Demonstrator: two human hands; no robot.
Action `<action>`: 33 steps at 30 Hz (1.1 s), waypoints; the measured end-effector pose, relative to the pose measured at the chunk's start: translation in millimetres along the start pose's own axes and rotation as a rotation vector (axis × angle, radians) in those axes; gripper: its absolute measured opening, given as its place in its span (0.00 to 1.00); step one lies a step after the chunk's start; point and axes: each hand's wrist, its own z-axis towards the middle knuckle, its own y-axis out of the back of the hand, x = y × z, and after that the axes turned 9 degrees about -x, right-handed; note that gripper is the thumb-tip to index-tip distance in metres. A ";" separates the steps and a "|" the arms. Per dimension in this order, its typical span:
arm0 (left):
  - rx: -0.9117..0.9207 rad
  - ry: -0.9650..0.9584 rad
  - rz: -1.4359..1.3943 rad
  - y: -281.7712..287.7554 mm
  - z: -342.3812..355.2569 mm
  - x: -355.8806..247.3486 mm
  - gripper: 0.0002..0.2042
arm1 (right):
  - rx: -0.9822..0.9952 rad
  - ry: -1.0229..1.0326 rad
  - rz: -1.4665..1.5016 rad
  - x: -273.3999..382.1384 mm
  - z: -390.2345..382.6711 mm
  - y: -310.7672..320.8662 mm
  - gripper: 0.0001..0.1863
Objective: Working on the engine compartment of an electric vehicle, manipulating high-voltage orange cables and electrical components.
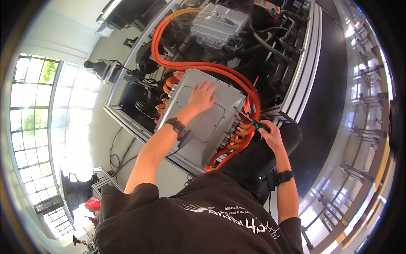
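A grey metal box with a raised lid panel and bolts round its rim lies in front of me. My left hand rests on its top, fingers stretched out and slightly blurred, holding nothing. Beside the box's right side, my right hand grips a green-handled screwdriver. The tool points left toward the box's side, near a row of orange cable connectors. Where its tip meets the box is too small to make out. Thick orange cables loop round the far side of the box and down its right side.
An aluminium-profile frame surrounds the box and a dark bay of hoses. A second, ribbed silver unit sits farther back. More orange connectors line the box's left side. A black cable lies on the floor at left.
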 end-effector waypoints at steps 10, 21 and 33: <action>-0.025 0.001 0.038 -16.7 4.0 1.5 0.23 | -0.003 0.009 -0.270 27.4 -9.5 -1.0 0.16; -0.101 0.011 0.110 -21.3 -1.1 -2.5 0.23 | -0.209 -0.008 -0.436 31.0 -11.3 -7.6 0.15; -0.150 0.019 0.086 -19.1 0.7 -6.3 0.23 | -0.292 0.006 -0.331 23.9 -12.3 -5.7 0.13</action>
